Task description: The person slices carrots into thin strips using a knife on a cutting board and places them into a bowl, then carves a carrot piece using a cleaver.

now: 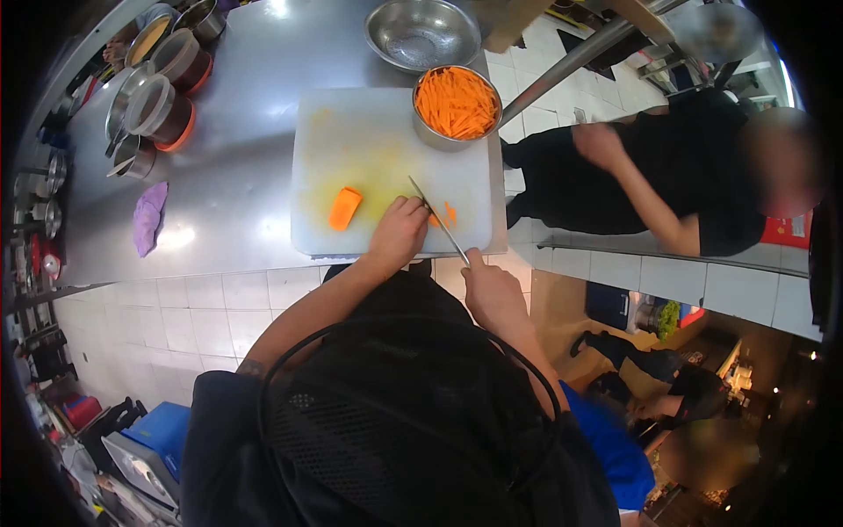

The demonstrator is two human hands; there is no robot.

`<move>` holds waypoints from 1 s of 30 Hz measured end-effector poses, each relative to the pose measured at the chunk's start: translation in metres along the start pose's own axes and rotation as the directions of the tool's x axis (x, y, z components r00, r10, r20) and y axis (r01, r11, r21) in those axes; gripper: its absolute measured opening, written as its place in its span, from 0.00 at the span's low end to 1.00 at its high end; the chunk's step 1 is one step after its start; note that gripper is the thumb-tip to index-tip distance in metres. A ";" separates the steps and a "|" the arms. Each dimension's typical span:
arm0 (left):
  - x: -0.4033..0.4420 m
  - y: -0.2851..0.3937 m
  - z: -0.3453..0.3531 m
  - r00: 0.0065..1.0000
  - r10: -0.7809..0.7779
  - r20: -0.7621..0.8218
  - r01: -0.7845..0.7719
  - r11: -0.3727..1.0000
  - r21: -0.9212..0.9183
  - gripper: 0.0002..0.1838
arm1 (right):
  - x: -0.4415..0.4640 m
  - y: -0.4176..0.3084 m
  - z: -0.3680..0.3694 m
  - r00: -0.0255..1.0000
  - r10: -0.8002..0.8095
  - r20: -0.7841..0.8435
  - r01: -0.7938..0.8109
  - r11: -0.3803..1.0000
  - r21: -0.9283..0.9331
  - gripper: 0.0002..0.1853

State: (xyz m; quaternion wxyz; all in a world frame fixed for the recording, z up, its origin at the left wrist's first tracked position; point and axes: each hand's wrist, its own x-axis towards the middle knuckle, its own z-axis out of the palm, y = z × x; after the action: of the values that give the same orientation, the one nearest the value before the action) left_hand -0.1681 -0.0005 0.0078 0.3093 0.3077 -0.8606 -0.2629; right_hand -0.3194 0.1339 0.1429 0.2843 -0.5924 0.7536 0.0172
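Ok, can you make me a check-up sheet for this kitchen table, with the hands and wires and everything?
Surface: shiny metal table; white cutting board with yellowish stains.
Job's things: knife; orange block; small orange bits; metal bowl of orange strips, maybe carrot.
Clutter: purple cloth; see-through tubs; wide metal bowl.
Grippers: bare hands. Right hand grips the knife; left hand is beside the blade, hold unclear.
Cables: none certain; the black loop at the person's front is unclear.
Surroundings: tiled floor; another person nearby.
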 end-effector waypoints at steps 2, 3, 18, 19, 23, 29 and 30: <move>0.001 0.001 0.001 1.000 0.003 0.008 -0.003 1.000 0.010 0.07 | 0.001 0.015 0.029 0.999 0.024 -0.045 -0.022 0.999 0.039 0.18; 0.000 0.001 0.004 1.000 0.004 0.004 -0.004 1.000 0.005 0.07 | 0.009 0.014 0.039 0.994 0.022 -0.111 -0.008 0.992 0.127 0.13; 0.014 0.007 0.002 0.976 -0.188 0.110 0.200 0.972 -0.120 0.20 | -0.014 0.121 0.042 0.968 0.176 0.177 -0.232 0.370 0.900 0.09; 0.015 0.009 0.004 0.974 -0.189 0.126 0.208 0.966 -0.155 0.20 | -0.017 0.121 0.047 0.960 0.167 0.225 -0.269 0.321 0.908 0.10; 0.016 0.014 0.013 0.969 -0.216 0.121 0.240 0.937 -0.252 0.18 | -0.010 0.110 0.065 0.972 -0.013 0.235 -0.212 0.382 0.900 0.11; 0.020 0.017 0.008 0.959 -0.282 0.016 0.265 0.879 -0.396 0.15 | -0.003 0.082 0.039 0.972 -0.058 0.229 -0.197 0.338 0.920 0.12; 0.030 0.022 0.001 0.962 -0.273 0.014 0.257 0.884 -0.392 0.15 | -0.004 0.080 0.029 0.974 -0.060 0.219 -0.187 0.335 0.923 0.12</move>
State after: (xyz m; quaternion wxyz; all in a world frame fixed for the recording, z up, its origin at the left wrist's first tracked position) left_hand -0.1948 -0.0062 0.0322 0.3430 0.3600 -0.7342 -0.4622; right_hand -0.3791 0.1713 0.0953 0.6514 -0.2846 0.6131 -0.3447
